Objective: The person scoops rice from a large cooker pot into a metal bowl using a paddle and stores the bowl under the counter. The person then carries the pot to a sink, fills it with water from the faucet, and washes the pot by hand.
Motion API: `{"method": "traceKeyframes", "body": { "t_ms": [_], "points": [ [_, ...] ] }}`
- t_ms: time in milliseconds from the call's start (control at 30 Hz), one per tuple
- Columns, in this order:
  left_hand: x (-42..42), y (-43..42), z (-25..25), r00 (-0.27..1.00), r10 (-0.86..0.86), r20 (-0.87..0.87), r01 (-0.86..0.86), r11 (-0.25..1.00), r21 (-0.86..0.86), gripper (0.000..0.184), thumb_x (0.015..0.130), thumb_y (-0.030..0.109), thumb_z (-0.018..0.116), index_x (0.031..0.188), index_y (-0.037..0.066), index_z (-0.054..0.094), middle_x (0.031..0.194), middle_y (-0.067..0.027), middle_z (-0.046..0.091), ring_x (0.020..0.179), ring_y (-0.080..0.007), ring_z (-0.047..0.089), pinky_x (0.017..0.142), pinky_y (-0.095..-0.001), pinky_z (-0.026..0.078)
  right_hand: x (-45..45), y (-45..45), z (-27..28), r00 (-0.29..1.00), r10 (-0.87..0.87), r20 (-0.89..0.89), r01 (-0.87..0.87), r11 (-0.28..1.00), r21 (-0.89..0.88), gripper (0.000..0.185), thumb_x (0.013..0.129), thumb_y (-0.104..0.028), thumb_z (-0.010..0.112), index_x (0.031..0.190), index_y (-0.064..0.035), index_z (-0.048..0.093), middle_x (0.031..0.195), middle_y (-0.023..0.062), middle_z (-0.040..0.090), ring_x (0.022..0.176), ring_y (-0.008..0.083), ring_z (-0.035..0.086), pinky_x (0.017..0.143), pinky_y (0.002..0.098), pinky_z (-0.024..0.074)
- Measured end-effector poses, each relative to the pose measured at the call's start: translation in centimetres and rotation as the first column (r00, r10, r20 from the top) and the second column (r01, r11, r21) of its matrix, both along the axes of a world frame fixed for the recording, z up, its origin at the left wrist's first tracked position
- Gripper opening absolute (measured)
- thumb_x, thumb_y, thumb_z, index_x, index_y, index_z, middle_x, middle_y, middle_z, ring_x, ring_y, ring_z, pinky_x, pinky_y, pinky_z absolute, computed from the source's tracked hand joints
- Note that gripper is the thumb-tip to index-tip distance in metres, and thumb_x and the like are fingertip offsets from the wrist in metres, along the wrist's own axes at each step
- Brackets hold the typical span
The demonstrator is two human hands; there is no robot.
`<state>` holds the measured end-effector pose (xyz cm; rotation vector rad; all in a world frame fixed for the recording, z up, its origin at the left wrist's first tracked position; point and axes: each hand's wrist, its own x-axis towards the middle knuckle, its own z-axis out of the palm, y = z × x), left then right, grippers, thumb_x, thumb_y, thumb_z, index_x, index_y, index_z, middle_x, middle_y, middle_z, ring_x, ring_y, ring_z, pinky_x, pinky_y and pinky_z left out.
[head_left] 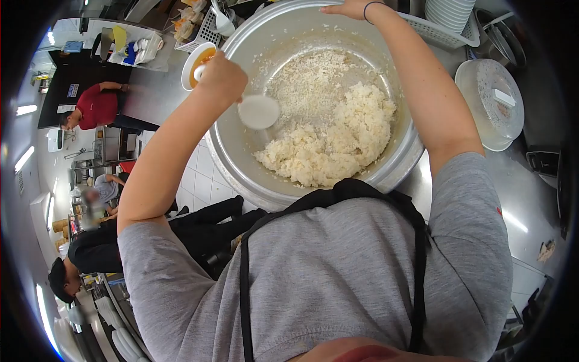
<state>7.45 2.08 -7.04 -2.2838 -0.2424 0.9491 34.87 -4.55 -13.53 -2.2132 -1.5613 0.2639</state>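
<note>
A large round metal pot (226, 169) stands in front of me. A mound of cooked white rice (325, 151) lies along its near and right sides, with loose grains (313, 75) stuck across the bottom. My left hand (222, 79), over the pot's left rim, is closed around a white rice paddle (259, 112). The paddle's round blade is tilted inside the pot, left of the rice. At the far rim, my right hand (356, 8) grips the pot's edge; the top of the frame cuts off part of it. A white bowl (188, 67) with orange liquid sits beyond my left hand.
A clear-lidded container (491, 102) stands on the metal counter at right. Stacked white bowls (447, 13) and a white basket (437, 33) are at the back right. Another basket (208, 29) is back left. Several people, one in a red shirt (96, 105), are at left.
</note>
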Motion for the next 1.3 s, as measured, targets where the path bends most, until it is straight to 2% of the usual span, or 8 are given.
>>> {"method": "traceKeyframes", "body": {
  "t_ms": [67,300,500,700,800,867,1000,1300],
  "points": [
    [-0.9,0.1,-1.7,0.983,0.036,-0.181,-0.031,0.999,0.030,0.031,0.067,0.042,0.063,0.068,0.011,0.064,0.064,-0.0015,0.060,0.070,-0.0187,0.059,0.073,-0.0318,0.036,0.4,0.3,-0.3,1.000,0.009,-0.006,-0.009,1.000,0.016,0.070,0.067,-0.053,0.057,0.120,-0.0085,0.045,0.116,0.0161,0.050,0.105,0.0288,0.049,0.089,0.0370,0.0387],
    [-3.8,0.1,-1.9,0.998,-0.062,0.015,0.064,0.972,-0.225,0.032,0.073,0.045,0.055,0.068,0.014,0.061,0.059,-0.0038,0.057,0.066,-0.0209,0.058,0.066,-0.0346,0.043,0.1,0.1,0.3,1.000,-0.013,-0.022,0.011,0.997,-0.070,0.071,0.067,-0.054,0.057,0.119,-0.0065,0.045,0.117,0.0168,0.049,0.107,0.0288,0.048,0.089,0.0364,0.0383],
    [-4.8,-0.4,-4.3,0.990,0.124,-0.069,-0.141,0.922,-0.361,0.039,0.078,0.050,0.047,0.074,0.014,0.062,0.066,-0.0071,0.060,0.073,-0.0245,0.058,0.068,-0.0358,0.044,0.1,0.1,0.0,1.000,-0.002,-0.012,0.002,1.000,-0.027,0.074,0.067,-0.055,0.057,0.119,-0.0046,0.044,0.116,0.0178,0.049,0.106,0.0292,0.048,0.089,0.0361,0.0387],
    [-6.0,-4.1,-8.6,0.916,0.395,-0.064,-0.333,0.665,-0.668,0.034,0.083,0.040,0.044,0.082,0.010,0.060,0.069,-0.0140,0.058,0.065,-0.0309,0.056,0.065,-0.0398,0.042,0.5,0.3,-0.3,1.000,0.014,-0.014,-0.015,1.000,-0.025,0.075,0.067,-0.055,0.057,0.120,-0.0037,0.043,0.118,0.0175,0.048,0.107,0.0294,0.047,0.089,0.0359,0.0379],
    [-6.4,-4.3,-9.1,0.872,0.482,-0.088,-0.374,0.540,-0.754,0.030,0.084,0.035,0.043,0.089,0.010,0.060,0.068,-0.0138,0.057,0.059,-0.0255,0.056,0.060,-0.0361,0.043,0.3,0.3,-0.2,1.000,0.020,-0.015,-0.021,1.000,-0.021,0.075,0.067,-0.055,0.056,0.121,-0.0044,0.042,0.119,0.0171,0.047,0.108,0.0293,0.047,0.090,0.0358,0.0375],
    [-5.0,-4.5,-7.0,0.716,0.611,-0.338,-0.585,0.261,-0.767,0.029,0.085,0.031,0.043,0.092,0.008,0.060,0.061,-0.0072,0.053,0.049,-0.0151,0.050,0.052,-0.0287,0.040,0.4,0.3,-0.3,1.000,0.021,-0.005,-0.021,1.000,-0.009,0.075,0.068,-0.055,0.056,0.121,-0.0046,0.042,0.119,0.0169,0.047,0.108,0.0293,0.047,0.090,0.0358,0.0375],
    [-3.1,-3.8,-3.2,0.577,0.685,-0.444,-0.663,0.076,-0.744,0.032,0.086,0.033,0.044,0.083,0.005,0.059,0.052,0.0031,0.042,0.043,-0.0054,0.037,0.042,-0.0196,0.031,0.3,0.0,-0.3,1.000,0.025,0.004,-0.025,1.000,0.016,0.075,0.068,-0.055,0.056,0.122,-0.0055,0.040,0.119,0.0167,0.047,0.108,0.0290,0.046,0.090,0.0357,0.0373],
    [2.5,-3.1,3.5,0.659,0.642,-0.391,-0.675,0.276,-0.684,0.038,0.087,0.039,0.044,0.069,0.006,0.052,0.047,0.0029,0.038,0.041,-0.0053,0.035,0.041,-0.0220,0.029,0.7,0.2,-0.4,0.999,0.046,-0.016,-0.046,0.999,0.009,0.072,0.068,-0.053,0.057,0.121,-0.0063,0.042,0.119,0.0165,0.047,0.108,0.0289,0.047,0.090,0.0356,0.0375]
  ]
}}
